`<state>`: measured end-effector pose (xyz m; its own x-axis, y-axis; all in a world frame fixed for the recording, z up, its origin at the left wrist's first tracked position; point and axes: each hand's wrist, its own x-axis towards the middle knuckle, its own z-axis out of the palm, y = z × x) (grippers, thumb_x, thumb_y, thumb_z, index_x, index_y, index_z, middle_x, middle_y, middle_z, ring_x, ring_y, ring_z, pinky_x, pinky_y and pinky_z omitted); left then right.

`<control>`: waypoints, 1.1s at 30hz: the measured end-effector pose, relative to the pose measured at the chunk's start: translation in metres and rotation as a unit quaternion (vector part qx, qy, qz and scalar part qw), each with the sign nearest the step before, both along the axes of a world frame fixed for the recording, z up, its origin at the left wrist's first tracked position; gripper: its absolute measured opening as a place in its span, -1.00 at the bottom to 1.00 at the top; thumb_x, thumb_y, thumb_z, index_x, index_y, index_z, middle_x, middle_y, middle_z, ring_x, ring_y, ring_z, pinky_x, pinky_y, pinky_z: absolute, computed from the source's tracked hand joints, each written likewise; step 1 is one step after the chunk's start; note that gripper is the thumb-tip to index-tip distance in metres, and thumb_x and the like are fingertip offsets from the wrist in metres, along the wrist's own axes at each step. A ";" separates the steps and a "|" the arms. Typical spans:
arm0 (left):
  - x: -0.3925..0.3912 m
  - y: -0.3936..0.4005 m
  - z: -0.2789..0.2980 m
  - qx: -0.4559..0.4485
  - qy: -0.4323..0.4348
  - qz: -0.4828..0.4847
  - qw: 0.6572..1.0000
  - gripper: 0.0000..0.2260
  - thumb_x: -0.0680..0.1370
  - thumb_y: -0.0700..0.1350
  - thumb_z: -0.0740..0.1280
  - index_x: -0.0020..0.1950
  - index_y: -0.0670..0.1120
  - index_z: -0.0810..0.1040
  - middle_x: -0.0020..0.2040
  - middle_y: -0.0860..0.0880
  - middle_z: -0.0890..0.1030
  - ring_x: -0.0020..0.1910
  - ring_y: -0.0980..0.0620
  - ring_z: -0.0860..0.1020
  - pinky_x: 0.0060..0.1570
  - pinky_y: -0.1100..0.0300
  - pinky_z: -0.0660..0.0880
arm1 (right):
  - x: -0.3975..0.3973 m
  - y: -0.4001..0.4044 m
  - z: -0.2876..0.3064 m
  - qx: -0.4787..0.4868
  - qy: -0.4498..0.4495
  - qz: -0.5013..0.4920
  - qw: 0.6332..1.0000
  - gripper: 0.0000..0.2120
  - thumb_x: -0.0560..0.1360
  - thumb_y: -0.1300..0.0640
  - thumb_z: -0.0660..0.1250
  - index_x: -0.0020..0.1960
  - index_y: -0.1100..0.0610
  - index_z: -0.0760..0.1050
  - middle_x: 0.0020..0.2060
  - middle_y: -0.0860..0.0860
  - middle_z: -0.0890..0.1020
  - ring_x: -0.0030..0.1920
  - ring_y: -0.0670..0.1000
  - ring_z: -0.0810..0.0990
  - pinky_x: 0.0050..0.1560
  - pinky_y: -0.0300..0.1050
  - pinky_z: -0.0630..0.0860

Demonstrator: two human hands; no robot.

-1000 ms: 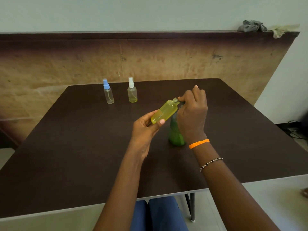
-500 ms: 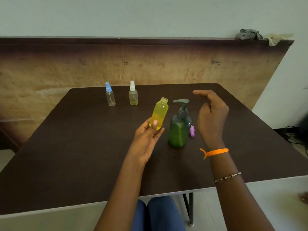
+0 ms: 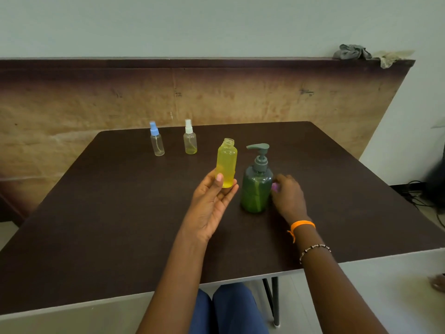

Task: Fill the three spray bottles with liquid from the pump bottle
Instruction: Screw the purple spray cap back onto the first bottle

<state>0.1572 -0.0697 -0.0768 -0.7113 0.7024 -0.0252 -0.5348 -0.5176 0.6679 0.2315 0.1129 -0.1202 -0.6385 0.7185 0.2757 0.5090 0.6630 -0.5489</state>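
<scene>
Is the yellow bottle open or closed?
Open. The yellow bottle in the left hand shows a bare threaded neck, no sprayer on top.

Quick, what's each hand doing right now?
Left hand: holds the uncapped yellow bottle upright.
Right hand: down beside the green pump bottle, fingers at a small pink thing; grip cannot be told.

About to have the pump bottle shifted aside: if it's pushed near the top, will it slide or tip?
The green pump bottle looks tall for its base, with the pump head high up, so a high push might tip it. It seems mostly full, so probably fairly heavy and steadier if pushed low. The table looks smooth, so it would likely slide.
</scene>
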 end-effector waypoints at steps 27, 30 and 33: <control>0.000 -0.012 0.017 0.018 -0.017 0.030 0.999 -0.72 0.57 -0.17 0.20 0.26 -0.22 0.43 0.06 -0.15 0.57 -0.04 -0.01 0.59 0.07 0.12 0.56 | 0.010 -0.041 0.156 -0.107 0.351 0.291 0.883 -0.62 0.43 0.48 0.34 -0.01 0.01 0.52 -0.03 -0.05 0.59 -0.02 -0.22 0.56 -0.01 -0.36 0.48; -0.001 -0.013 0.016 0.012 -0.020 0.032 0.999 -0.72 0.57 -0.18 0.20 0.26 -0.22 0.42 0.07 -0.15 0.57 -0.03 -0.02 0.58 0.08 0.12 0.54 | 0.005 -0.041 0.161 -0.088 0.318 0.318 0.889 -0.66 0.42 0.51 0.32 0.02 0.11 0.52 -0.04 -0.05 0.58 -0.02 -0.27 0.55 -0.04 -0.39 0.48; -0.004 -0.014 0.015 0.010 -0.026 0.036 0.999 -0.73 0.57 -0.18 0.21 0.25 -0.22 0.43 0.07 -0.16 0.57 -0.03 -0.01 0.57 0.07 0.11 0.54 | 0.001 -0.040 0.165 -0.063 0.284 0.334 0.896 -0.66 0.42 0.49 0.33 0.04 0.13 0.51 -0.05 -0.08 0.57 -0.02 -0.29 0.54 -0.04 -0.42 0.46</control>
